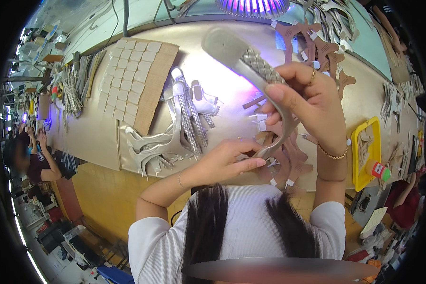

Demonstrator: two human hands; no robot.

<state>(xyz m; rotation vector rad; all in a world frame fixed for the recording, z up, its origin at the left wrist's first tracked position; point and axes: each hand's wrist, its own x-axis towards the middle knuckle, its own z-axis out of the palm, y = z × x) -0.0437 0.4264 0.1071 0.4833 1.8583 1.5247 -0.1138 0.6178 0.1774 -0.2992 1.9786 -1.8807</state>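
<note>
A pale metallic shoe strap [222,47] with a broad rounded end and a braided section is held up over the table, curving down toward me. My right hand [312,97] is closed on it, thumb and fingers pinching just below the braid. Lower down, my left hand [225,161] is closed around the strap's other end, its fingertips partly hidden. Beneath and beside the hands lie several brownish Y-shaped strap pieces [293,161] with white tips. Left of the held strap rests a pile of silvery braided straps [189,111].
A cardboard sheet [158,78] bears rows of cream pieces. A lamp [253,5] glows purple at the table's far edge. On the right stands a yellow tray [356,163] beside a bottle with a green cap [379,171]. Another person [38,161] works at far left.
</note>
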